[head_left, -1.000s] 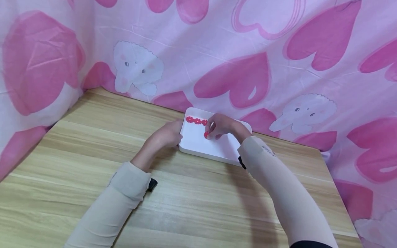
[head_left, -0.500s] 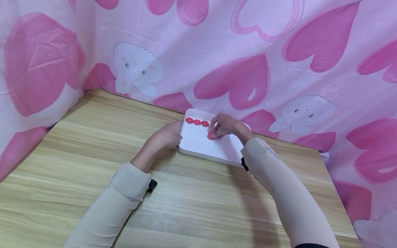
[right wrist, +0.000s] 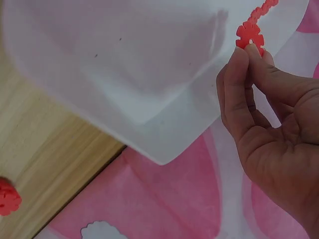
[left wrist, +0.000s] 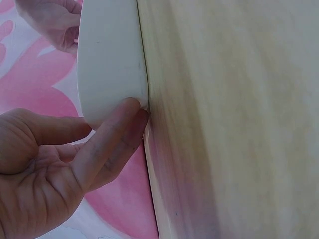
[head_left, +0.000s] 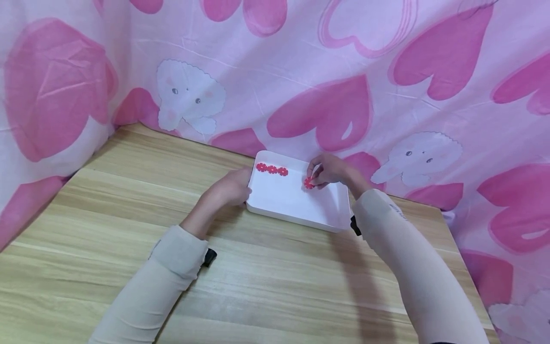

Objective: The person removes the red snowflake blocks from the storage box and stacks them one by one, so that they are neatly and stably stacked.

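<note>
Wooden table (head_left: 275,286), heart-print cloth (head_left: 343,71) behind tray (head_left: 296,210)

A light wood-grain worktop (head_left: 129,200) is seen, lit evenly. It is enclosed behind and on both sides by a pale pink cloth (head_left: 275,71), draped down to the worktop's edges and printed with large pink hearts and white poodles.

Between the hands sits a white tray (head_left: 296,210) of smooth plastic with a soft, slightly satin sheen. The red flower piece (head_left: 308,183) pinched in the right hand (head_left: 328,172) looks like matt moulded plastic, as do the three red flowers (head_left: 271,169) beyond the left hand (head_left: 229,188). Under both hands the counter (head_left: 258,282) is pale wood-grain, smooth and faintly glossy. Behind the hands hangs a thin, creased cloth (head_left: 343,71). The sleeves (head_left: 167,277) are matt knit fabric.
</note>
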